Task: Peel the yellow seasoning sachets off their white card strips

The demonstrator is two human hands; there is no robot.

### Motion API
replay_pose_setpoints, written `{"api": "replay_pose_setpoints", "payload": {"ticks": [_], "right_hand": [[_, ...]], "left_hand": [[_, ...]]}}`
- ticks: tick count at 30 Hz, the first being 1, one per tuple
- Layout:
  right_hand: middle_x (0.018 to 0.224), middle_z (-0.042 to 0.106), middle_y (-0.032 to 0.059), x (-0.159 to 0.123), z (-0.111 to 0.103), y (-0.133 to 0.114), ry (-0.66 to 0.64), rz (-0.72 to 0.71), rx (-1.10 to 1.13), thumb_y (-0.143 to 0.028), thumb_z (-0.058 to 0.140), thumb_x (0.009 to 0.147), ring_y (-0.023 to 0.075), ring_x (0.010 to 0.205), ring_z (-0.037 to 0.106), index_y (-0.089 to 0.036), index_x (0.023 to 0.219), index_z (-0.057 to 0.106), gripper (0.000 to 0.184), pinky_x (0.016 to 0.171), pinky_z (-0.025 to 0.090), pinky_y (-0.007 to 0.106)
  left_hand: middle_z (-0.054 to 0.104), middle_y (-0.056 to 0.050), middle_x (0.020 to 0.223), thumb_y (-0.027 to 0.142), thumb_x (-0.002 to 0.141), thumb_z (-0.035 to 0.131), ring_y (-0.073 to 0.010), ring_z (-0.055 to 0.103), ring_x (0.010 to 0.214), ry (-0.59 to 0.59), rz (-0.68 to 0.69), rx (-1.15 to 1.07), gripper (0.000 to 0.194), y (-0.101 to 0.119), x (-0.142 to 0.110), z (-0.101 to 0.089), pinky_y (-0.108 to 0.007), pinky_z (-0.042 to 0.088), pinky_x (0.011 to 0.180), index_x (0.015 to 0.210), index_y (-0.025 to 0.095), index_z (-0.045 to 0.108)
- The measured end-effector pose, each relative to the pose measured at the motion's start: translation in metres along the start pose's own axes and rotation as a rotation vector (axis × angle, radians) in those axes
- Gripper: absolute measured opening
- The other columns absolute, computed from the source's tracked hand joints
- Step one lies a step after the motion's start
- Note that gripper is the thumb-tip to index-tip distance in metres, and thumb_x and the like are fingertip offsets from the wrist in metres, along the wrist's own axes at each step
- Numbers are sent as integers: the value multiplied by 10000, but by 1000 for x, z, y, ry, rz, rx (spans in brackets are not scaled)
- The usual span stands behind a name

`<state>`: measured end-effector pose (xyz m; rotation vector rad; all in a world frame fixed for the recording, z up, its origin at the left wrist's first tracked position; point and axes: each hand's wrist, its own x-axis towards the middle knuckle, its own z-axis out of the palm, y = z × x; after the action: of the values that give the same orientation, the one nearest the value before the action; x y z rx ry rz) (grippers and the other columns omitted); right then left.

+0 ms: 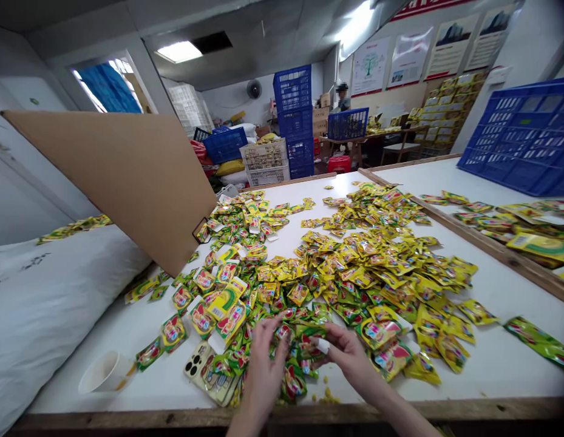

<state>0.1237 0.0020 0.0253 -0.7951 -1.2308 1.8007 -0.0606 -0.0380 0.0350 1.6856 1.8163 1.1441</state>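
One left hand point(265, 352), one right hand point(349, 353) — can't tell if clamped — amid many packets point(293, 381); one phone point(203, 365), one cup point(121, 368).

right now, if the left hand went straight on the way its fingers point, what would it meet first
The left hand would most likely meet the green packets in the pile just ahead of it; it may be touching some, but depth is unclear here.
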Motion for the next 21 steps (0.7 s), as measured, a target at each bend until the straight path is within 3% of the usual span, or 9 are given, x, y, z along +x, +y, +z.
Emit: {"api": "replay_pose_setpoints", "payload": {"ticks": [3, 6, 8, 12, 14, 16, 18, 20, 21], "right_hand": [[650, 591, -8, 0, -15, -9, 38, -5, -28, -392, 682, 707, 101, 545, 516, -168, 839, 649, 262, 438, 437, 194], [691, 610, -8, -3, -22, -13, 11, 51, 0, -374, 663, 738, 82, 568, 518, -170, 856, 659, 236, 512, 432, 192], [780, 638, 13, -3, -19, -13, -36, 82, 23, -375, 669, 732, 111, 671, 563, -175, 903, 663, 264, 632, 458, 238], [1011, 627, 72, 1, -1, -15, -103, 58, -31, -392, 688, 702, 205, 978, 547, -179, 982, 659, 353, 820, 441, 324], [982, 641, 66, 3, 6, -19, -126, 35, -20, -391, 685, 706, 201, 938, 563, -182, 980, 659, 345, 804, 449, 324], [860, 664, 40, 3, 10, -22, -79, 23, 69, -393, 687, 707, 167, 787, 590, -188, 958, 663, 326, 732, 466, 302], [785, 664, 23, -1, 14, -22, 21, 17, 216, -383, 719, 676, 139, 708, 589, -190, 909, 674, 306, 702, 468, 279], [786, 666, 27, -6, 18, -19, 72, 28, 355, -365, 746, 647, 133, 703, 597, -190, 882, 679, 301, 712, 470, 279], [798, 668, 33, -9, 20, -17, 60, 45, 394, -360, 749, 644, 136, 705, 602, -190, 883, 678, 302, 709, 472, 283]], "left_hand": [[423, -192, 1285, 417, 754, 559, -364, 331, 1230, 231, 0, 613, 609, -37, 16, -41, -552, 278, 983, 1268, 126, 411], [552, -210, 1136, 336, 752, 555, -363, 484, 1084, 163, -76, 902, 541, -70, 25, -67, -547, 338, 903, 1207, 62, 455], [595, -162, 1097, 307, 775, 524, -312, 533, 1037, 99, 26, 918, 440, -73, 23, -69, -525, 336, 915, 1172, 121, 486], [584, -108, 1171, 273, 808, 515, -244, 522, 1095, -60, 476, 769, 503, -32, 7, -54, -472, 245, 1031, 1288, 212, 376], [572, -87, 1199, 244, 822, 513, -229, 500, 1140, -93, 610, 658, 570, -9, 0, -47, -467, 194, 1072, 1343, 253, 281], [490, -103, 1292, 297, 794, 568, -255, 399, 1243, 36, 534, 499, 702, 6, -2, -39, -483, 195, 1082, 1377, 261, 177], [303, -146, 1422, 457, 733, 604, -291, 240, 1330, 186, 314, 238, 915, 14, -2, -28, -477, 259, 1066, 1402, 222, 25], [192, -163, 1466, 599, 697, 549, -304, 200, 1341, 162, 133, -90, 1012, 21, -1, -13, -445, 328, 1037, 1404, 180, -43], [225, -158, 1459, 613, 716, 506, -297, 241, 1329, 93, 69, -240, 961, 24, -1, -5, -424, 351, 1026, 1408, 177, 0]]}}
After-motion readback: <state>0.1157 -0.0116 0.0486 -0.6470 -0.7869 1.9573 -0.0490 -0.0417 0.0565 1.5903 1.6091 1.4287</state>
